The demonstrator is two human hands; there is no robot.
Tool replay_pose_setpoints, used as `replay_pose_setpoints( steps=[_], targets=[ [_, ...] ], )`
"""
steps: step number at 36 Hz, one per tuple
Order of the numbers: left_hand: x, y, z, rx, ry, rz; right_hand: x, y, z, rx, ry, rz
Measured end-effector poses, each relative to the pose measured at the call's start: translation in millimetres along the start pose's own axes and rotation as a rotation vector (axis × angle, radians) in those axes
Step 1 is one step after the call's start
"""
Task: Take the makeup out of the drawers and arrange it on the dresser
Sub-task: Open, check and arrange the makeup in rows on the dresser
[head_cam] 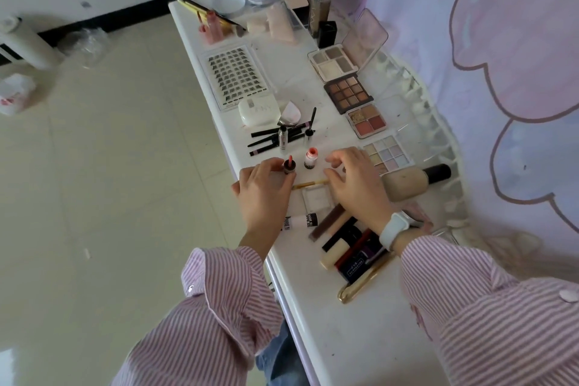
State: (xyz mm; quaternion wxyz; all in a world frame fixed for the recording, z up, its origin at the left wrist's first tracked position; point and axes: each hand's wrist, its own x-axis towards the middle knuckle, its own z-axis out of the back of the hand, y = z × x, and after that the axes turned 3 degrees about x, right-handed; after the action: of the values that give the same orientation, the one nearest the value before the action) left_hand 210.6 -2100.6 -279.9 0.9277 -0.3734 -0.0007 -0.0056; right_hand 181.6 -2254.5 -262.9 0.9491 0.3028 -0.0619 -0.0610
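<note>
A white dresser top (316, 320) carries many makeup items. My left hand (261, 189) pinches a small dark lip-gloss cap with its coral wand (289, 165) standing upright near the front edge. Beside it stands the open little bottle with a coral neck (310, 159). My right hand (355, 185) hovers just right of that bottle, fingers loosely curled and holding nothing that I can see. Under my hands lie a thin gold brush (308, 184) and a clear square compact (317, 198). No drawers are in view.
Several eyeshadow palettes (347, 92) line the right side, a lash tray (236, 77) and white case (258, 110) sit left. Black pencils and small tubes (279, 136) lie in the middle. A foundation bottle (413, 182), lipsticks and boxes (351, 247) crowd near my right wrist. Jars stand at the far end.
</note>
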Motion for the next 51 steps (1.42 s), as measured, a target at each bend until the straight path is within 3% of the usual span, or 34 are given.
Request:
replay_pose_setpoints(
  steps=[7, 20, 29, 33, 39, 42, 46, 51],
  targets=[
    [-11, 3, 8, -0.050, -0.020, 0.006, -4, -16, 25, -0.267, 0.183, 0.079],
    [-31, 8, 20, -0.026, 0.018, -0.064, 14, -16, 32, -0.378, 0.308, 0.210],
    [-12, -7, 52, -0.315, 0.047, 0.013, 10, 7, 58, -0.104, 0.225, 0.136],
    [-5, -18, 81, -0.423, 0.085, -0.092, 14, 35, 67, -0.017, 0.134, 0.261],
    [12, -11, 114, 0.012, 0.013, -0.438, 25, 86, 72, -0.013, 0.252, 0.404],
    [19, -5, 129, 0.084, 0.046, -0.469, 34, 111, 71, -0.032, 0.230, 0.453],
    [33, -1, 153, 0.025, 0.057, -0.482, 48, 139, 70, 0.031, 0.216, 0.360],
    [52, -10, 189, -0.253, 0.109, -0.204, 76, 173, 67, 0.606, 0.294, 0.026]
  ],
)
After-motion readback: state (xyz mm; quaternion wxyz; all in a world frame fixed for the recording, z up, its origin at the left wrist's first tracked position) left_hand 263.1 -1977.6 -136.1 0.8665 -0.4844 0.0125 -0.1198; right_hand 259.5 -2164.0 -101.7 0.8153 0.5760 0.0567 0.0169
